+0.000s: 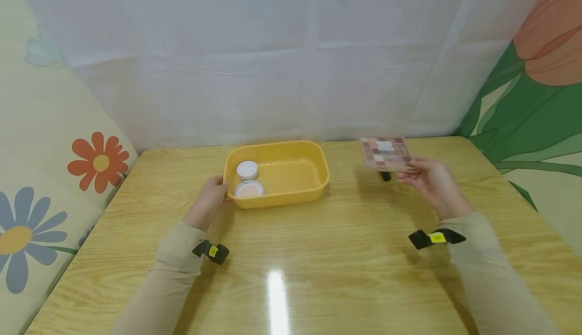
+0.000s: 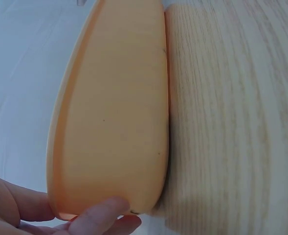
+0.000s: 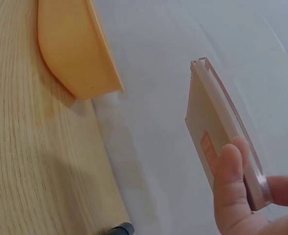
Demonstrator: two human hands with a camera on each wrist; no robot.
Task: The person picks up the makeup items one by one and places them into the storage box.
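A yellow plastic bin [image 1: 291,198] stands on the table, its left end held by my left hand [image 1: 212,197]. In the left wrist view, the thumb lies against the outside of the bin [image 2: 114,107]. Inside at the left are a white round jar [image 1: 247,169] and a round compact [image 1: 249,189] with a pinkish top. To the right, my right hand [image 1: 434,183] pinches an eyeshadow palette [image 1: 386,154] by its near right corner, above the table. The right wrist view shows the palette [image 3: 207,117] edge-on between thumb and fingers.
Beneath the palette, a small black cylindrical item [image 1: 385,176] lies on the table, mostly hidden. The wooden table [image 1: 327,264] ends at a white cloth backdrop [image 1: 273,72]. Flower-painted walls [image 1: 41,173] flank both sides.
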